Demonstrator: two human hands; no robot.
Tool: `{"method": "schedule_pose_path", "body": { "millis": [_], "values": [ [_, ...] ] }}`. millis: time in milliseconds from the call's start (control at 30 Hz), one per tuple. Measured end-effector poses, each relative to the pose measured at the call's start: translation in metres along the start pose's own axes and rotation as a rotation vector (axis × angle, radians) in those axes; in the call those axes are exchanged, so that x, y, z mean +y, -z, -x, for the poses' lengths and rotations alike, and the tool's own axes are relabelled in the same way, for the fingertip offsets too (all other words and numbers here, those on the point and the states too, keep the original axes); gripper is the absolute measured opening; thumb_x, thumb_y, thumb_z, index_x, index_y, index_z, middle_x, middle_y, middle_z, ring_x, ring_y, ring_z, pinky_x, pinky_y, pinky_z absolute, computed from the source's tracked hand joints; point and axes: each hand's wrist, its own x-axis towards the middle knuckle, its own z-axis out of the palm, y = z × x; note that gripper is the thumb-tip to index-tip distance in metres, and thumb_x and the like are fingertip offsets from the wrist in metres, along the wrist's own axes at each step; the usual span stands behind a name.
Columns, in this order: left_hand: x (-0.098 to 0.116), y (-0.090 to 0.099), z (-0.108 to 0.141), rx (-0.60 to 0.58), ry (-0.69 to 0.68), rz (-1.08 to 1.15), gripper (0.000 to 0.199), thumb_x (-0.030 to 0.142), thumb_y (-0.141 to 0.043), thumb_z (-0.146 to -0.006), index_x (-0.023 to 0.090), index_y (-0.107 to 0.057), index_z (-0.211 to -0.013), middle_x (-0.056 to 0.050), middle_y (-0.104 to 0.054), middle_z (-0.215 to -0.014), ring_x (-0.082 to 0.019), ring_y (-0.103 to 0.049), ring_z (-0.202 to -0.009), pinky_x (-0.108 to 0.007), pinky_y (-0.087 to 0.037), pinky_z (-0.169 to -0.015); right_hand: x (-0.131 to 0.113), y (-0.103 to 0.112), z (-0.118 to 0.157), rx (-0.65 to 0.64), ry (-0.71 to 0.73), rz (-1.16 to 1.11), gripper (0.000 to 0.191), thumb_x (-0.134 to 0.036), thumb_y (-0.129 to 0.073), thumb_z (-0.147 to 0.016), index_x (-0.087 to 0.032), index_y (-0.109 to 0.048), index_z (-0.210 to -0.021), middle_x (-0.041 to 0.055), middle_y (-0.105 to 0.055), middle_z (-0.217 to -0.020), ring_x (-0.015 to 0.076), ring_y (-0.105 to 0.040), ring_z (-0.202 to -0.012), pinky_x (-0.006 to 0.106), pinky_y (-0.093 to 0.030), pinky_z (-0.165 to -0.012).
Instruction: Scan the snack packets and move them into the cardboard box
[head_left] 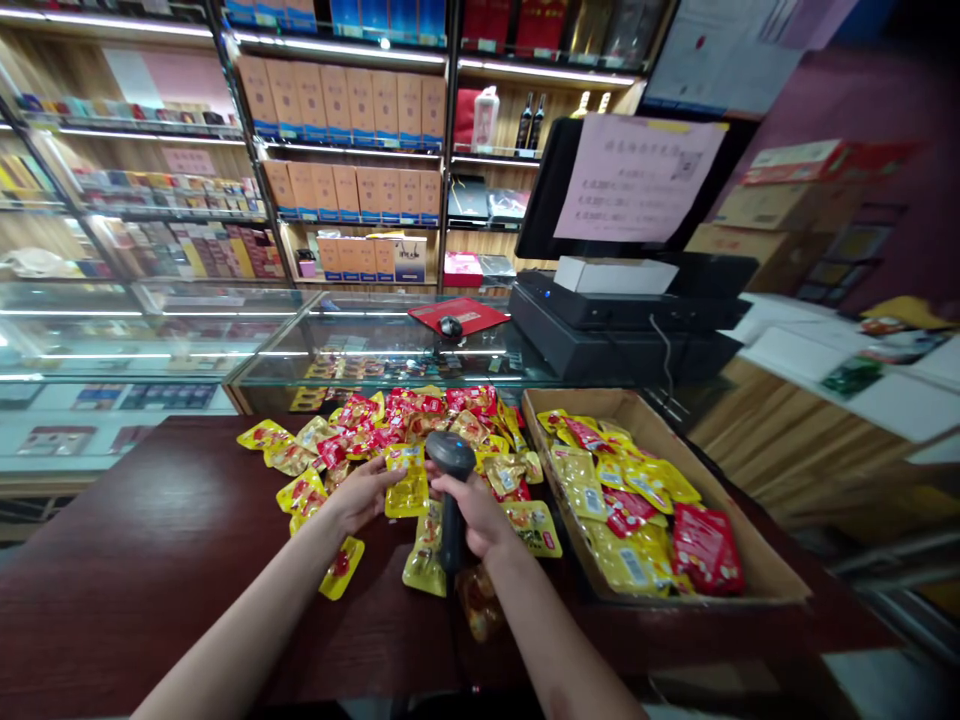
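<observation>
My left hand (367, 492) holds a yellow snack packet (407, 482) by its left edge, above the pile on the dark table. My right hand (474, 510) is wrapped round the handle of a dark barcode scanner (451, 455), whose head is just right of the packet. Red and yellow packets (360, 412) lie heaped behind both hands. Below the scanner, a yellow-green packet (426, 560) and a brown packet (480, 600) rest on the table. To the right, an open cardboard box (765, 570) holds more red and yellow packets.
The dark red table (150, 560) extends left. Behind it stands a glass counter (330, 335) with a mouse (451, 327) on a red mat (487, 315). A monitor (544, 200) with a pink paper sits behind the box. Stocked shelves line the back wall.
</observation>
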Motion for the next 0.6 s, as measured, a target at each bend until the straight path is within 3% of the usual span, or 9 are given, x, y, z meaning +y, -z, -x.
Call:
{"method": "schedule_pose_path", "body": {
  "millis": [167,367,467,600],
  "values": [
    [-0.001,-0.015,-0.009,-0.025,0.037,-0.018,0.033,0.012,-0.075,-0.066,0.016,-0.056,-0.093,-0.007,-0.07,-0.088,-0.018,-0.069,-0.076,-0.024,-0.055,-0.065,-0.01,0.005,0.002,0.052,0.01,0.068,0.032,-0.018,-0.068,-0.056,-0.016,-0.069,-0.088,0.0004,-0.065,-0.071,0.012,-0.056,-0.066,0.023,-0.044,-0.062],
    [-0.001,-0.014,-0.023,0.023,0.154,-0.153,0.036,0.02,-0.081,-0.06,0.015,-0.06,-0.089,-0.009,-0.07,-0.091,-0.018,-0.068,-0.076,-0.028,-0.056,-0.068,-0.024,0.018,0.0,0.044,-0.032,0.066,0.037,-0.022,-0.07,-0.054,-0.015,-0.068,-0.09,-0.002,-0.061,-0.058,0.0107,-0.053,-0.053,0.023,-0.041,-0.053],
    [0.009,-0.013,-0.032,0.016,0.172,-0.217,0.037,0.023,-0.082,-0.058,0.014,-0.063,-0.088,-0.009,-0.07,-0.094,-0.018,-0.068,-0.078,-0.028,-0.056,-0.069,-0.027,0.025,-0.005,0.042,-0.007,0.059,0.034,-0.019,-0.069,-0.055,-0.015,-0.068,-0.089,-0.0017,-0.063,-0.061,0.0103,-0.054,-0.054,0.023,-0.042,-0.055],
    [0.025,-0.017,-0.047,0.052,0.089,-0.218,0.038,0.02,-0.084,-0.054,0.014,-0.064,-0.086,-0.008,-0.071,-0.089,-0.017,-0.067,-0.076,-0.029,-0.056,-0.069,-0.03,0.024,-0.001,0.096,0.111,0.084,0.026,-0.016,-0.068,-0.055,-0.015,-0.068,-0.081,0.0,-0.067,-0.072,0.01,-0.057,-0.063,0.021,-0.044,-0.061]
  ]
}}
